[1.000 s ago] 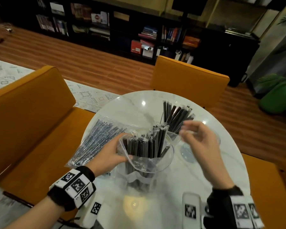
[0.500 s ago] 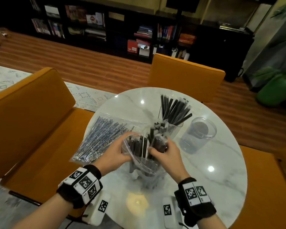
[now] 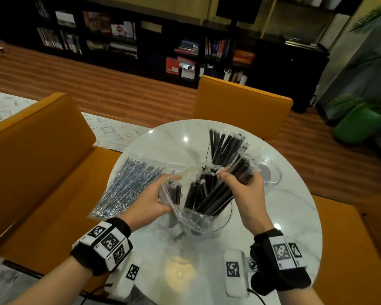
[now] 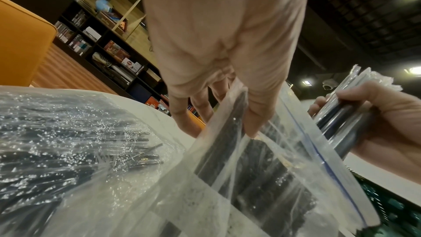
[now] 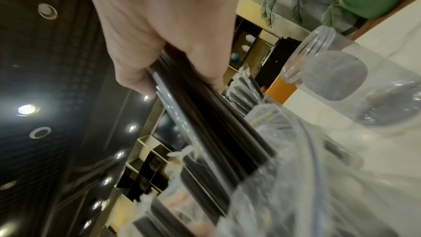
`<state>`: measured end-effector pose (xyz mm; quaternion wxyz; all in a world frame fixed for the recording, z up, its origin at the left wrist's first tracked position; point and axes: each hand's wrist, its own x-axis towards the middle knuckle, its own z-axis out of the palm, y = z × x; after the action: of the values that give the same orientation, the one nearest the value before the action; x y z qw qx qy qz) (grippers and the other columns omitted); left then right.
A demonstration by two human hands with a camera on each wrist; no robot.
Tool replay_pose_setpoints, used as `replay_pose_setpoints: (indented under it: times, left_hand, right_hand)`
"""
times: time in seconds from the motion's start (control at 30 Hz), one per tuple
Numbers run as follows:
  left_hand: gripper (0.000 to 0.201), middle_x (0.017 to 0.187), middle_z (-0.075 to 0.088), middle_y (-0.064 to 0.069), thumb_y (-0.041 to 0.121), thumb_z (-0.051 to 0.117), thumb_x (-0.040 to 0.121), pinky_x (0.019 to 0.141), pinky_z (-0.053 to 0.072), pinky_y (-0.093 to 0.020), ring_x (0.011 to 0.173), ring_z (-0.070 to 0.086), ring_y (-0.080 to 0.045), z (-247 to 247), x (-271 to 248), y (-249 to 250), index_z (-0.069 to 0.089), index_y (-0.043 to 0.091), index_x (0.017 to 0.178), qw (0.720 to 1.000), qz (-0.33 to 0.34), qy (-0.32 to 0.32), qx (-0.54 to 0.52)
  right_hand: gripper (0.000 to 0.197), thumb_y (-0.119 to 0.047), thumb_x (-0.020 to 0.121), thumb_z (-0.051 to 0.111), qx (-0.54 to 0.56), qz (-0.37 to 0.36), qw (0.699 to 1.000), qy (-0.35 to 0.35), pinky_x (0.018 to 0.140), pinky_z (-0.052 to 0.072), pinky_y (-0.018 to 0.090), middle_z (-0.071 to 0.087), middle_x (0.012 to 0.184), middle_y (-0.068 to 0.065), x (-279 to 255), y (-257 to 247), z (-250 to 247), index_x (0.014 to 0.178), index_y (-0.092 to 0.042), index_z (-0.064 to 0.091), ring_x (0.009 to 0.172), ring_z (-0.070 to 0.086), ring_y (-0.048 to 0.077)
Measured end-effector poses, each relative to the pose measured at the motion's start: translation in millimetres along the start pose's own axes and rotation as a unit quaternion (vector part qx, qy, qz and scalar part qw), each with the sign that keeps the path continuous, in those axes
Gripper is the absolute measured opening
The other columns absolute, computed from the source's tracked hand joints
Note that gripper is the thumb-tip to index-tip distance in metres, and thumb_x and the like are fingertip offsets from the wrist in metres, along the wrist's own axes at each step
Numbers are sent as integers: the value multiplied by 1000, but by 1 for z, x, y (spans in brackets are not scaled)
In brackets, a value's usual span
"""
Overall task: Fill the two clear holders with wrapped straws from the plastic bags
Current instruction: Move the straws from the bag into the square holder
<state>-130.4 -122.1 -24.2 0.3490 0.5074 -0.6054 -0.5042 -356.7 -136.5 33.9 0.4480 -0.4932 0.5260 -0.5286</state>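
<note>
Head view: right hand grips bundle of straws, half out of open bag; left hand pinches bag rim. Beyond hands, one holder full, second holder beside right hand empty. Second bag left of left hand untouched. Roughly halfway.

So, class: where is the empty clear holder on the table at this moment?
In the head view the empty clear holder stands on the right side of the round marble table, just beyond the right hand and right of the holder already full of black straws.
</note>
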Motion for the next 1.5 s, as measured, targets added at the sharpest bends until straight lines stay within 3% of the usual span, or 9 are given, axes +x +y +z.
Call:
replay_pose_setpoints:
  times: [0.13, 0.27, 0.57, 0.73, 0.97, 1.13, 1.3, 1.4, 1.5]
  left_hand:
    - [76, 137, 50, 8, -6, 74, 76, 82, 54, -17, 118, 58, -20, -2, 1, -3, 50, 50, 120, 1000, 0, 2, 2]
    - [73, 134, 48, 17, -6, 75, 75, 82, 51, -9, 122, 53, -12, 0, 1, -1, 50, 44, 121, 1000, 15, 4, 1]
    - [70, 131, 45, 19, -9, 73, 76, 76, 46, 0, 106, 50, 22, -2, -3, -5, 50, 34, 127, 1000, 5, 13, -19]
    - [75, 139, 44, 24, 5, 79, 76, 96, 43, -15, 127, 45, 2, -4, -6, -12, 48, 42, 133, 1000, -16, 22, -2]
    - [72, 115, 53, 44, 3, 78, 76, 78, 43, 2, 110, 52, 19, -6, -7, -11, 47, 45, 126, 999, -22, 35, -15]
    - [72, 124, 55, 34, 7, 79, 77, 91, 46, -12, 115, 54, 10, -7, -6, -11, 47, 46, 128, 999, -23, 45, -14]
    - [71, 125, 56, 33, 8, 79, 77, 96, 45, -18, 118, 54, 7, -9, -4, -12, 47, 46, 128, 999, -29, 43, -8]
    - [72, 126, 56, 30, 6, 78, 77, 100, 45, -23, 120, 54, 5, -10, -3, -13, 47, 44, 130, 998, -32, 44, -6]
    - [71, 127, 58, 28, 10, 80, 76, 101, 45, -26, 120, 55, 4, -10, -2, -11, 48, 38, 134, 998, -29, 44, -16]
  right_hand:
    - [44, -20, 74, 73, 8, -31, 999, -11, 90, 56, 41, 71, 95, 15, 10, -32, -7, 106, 7, 61, 91, 68, 25]
    - [7, -7, 84, 66, 6, -72, 995, -69, 96, 52, 51, 66, 87, 6, 26, -84, -23, 88, -11, 62, 93, 62, 27]
    - [38, -6, 82, 69, 3, -263, 965, 7, 78, 56, 26, 61, 97, 8, 113, -149, -11, 115, 0, 53, 86, 65, 13]
    - [38, -6, 85, 68, -154, -180, 970, -49, 63, 55, 21, 58, 93, -8, 121, -48, 29, 118, -7, 49, 72, 61, -3]
    - [48, -12, 83, 74, -90, -11, 995, 41, 81, 55, 40, 55, 94, -4, 139, -1, 17, 113, -13, 38, 80, 60, 8]
    - [96, -1, 77, 77, -144, -111, 983, 25, 71, 45, 2, 44, 135, 3, 156, -25, 3, 149, -25, 18, 113, 53, 15]
    - [81, -2, 84, 70, -349, -234, 905, -61, 112, 40, 36, 42, 152, 6, 170, -26, 7, 151, -25, 31, 137, 43, 18]
    - [36, -14, 96, 58, -423, -194, 877, -117, 109, 42, 41, 63, 133, 12, 164, -12, 12, 132, -10, 61, 124, 58, 26]
    - [35, -37, 97, 52, -506, -177, 834, -132, 105, 40, 50, 68, 122, 9, 159, 7, 8, 115, -15, 72, 117, 58, 30]
